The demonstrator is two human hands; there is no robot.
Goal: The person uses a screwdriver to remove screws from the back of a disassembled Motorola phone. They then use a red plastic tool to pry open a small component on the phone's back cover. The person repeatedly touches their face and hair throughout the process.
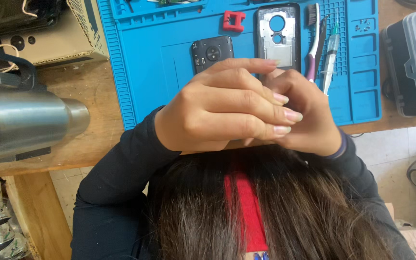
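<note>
Clasping together above dark long hair with red strip, left hand curled over right hand, fingers interlocked, grasping nothing visible, near blue rubber repair mat holding black phone back cover and grey phone frame.

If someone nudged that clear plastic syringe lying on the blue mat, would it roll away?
The clear plastic syringe looks round-barrelled, so it would probably roll sideways, though the blue silicone work mat looks grippy and ridged, which might stop it. It appears thin and light, likely easy to lift.
</note>
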